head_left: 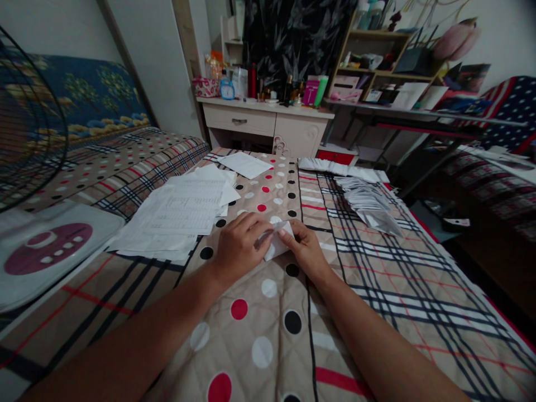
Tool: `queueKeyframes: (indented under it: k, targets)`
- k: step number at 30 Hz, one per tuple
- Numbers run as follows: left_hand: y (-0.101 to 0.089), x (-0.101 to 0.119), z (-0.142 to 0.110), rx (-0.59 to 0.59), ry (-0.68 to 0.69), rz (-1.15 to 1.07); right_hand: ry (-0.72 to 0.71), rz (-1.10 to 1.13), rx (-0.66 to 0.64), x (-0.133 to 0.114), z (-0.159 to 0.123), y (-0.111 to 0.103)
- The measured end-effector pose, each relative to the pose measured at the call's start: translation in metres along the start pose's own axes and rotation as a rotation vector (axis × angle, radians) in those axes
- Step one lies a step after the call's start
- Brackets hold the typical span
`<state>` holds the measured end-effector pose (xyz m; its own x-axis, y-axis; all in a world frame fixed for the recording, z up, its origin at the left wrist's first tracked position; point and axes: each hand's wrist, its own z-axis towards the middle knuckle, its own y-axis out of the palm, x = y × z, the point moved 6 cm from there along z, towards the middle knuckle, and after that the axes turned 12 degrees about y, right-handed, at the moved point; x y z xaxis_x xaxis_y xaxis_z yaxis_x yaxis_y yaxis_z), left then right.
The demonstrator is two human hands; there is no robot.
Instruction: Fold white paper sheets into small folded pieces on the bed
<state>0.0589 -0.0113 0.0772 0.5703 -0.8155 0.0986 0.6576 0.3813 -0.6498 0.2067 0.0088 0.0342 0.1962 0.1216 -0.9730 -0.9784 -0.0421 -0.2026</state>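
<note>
A small folded piece of white paper (276, 245) is held between my two hands, just above the bed cover. My left hand (242, 241) has its fingers curled over the paper's left side, and its fingertips are partly hidden. On the right edge, my right hand (305, 245) pinches the paper with the thumb on top. Left of my hands lies a loose pile of printed sheets (180, 206). Another white sheet (246, 165) rests farther back. To the right, a row of folded white papers (364, 198) overlaps, beside a long white strip-like stack (341, 168).
The bed cover (268, 324) has dots and plaid. A fan (31, 123) and a white item with a purple oval print (50, 248) are at left. Behind the bed stand a white dresser (238, 120) and a desk with shelves (377, 72).
</note>
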Motion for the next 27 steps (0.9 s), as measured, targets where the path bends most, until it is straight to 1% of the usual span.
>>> queueKeyframes:
  k: [3,10,13,17,21,24,27]
  targets:
    - [-0.002,0.000,0.000,0.043,0.022,0.018,-0.024,0.012,0.025,-0.001,0.000,-0.001]
    - [-0.004,0.000,0.002,0.105,0.027,-0.014,0.045,0.036,0.045,0.003,0.001,0.002]
    - [-0.005,0.000,0.000,0.146,0.032,-0.043,0.073,0.008,0.062,0.003,0.000,0.004]
    - [-0.007,-0.001,-0.001,0.209,0.037,-0.085,0.074,-0.063,0.113,0.004,0.000,0.004]
    - [-0.005,0.000,0.000,0.177,0.043,-0.125,0.082,-0.072,0.138,0.007,0.000,0.004]
    - [-0.003,-0.002,0.000,0.157,0.000,-0.188,0.045,-0.039,0.096,0.005,0.000,0.005]
    - [0.002,-0.010,-0.002,0.153,-0.150,-0.306,-0.020,-0.034,0.043,-0.001,-0.002,0.009]
